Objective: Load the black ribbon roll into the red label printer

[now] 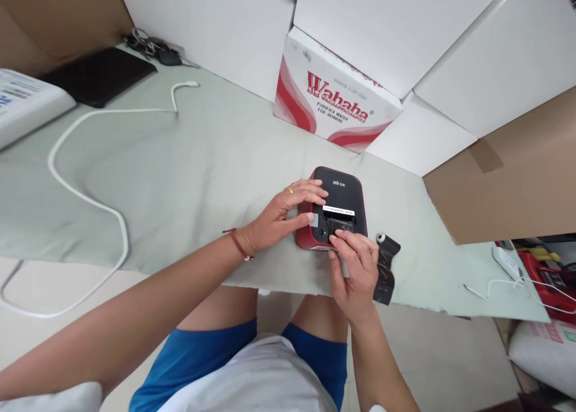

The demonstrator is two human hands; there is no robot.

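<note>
A small black and red label printer (344, 190) sits near the front edge of the pale green table (202, 166). My left hand (283, 217) rests on the printer's left side with fingers spread flat over its top. My right hand (355, 268) pinches a dark strip at the printer's front slot, fingers closed on it. A black ribbon roll with a white core (386, 262) lies on the table just right of my right hand.
White cartons and a red-and-white Wahaha box (335, 97) stand behind the printer. A brown carton (508, 178) sits at right. A white cable (90, 160) loops across the left; a black flat case (99, 73) and keys (150, 43) lie at back left.
</note>
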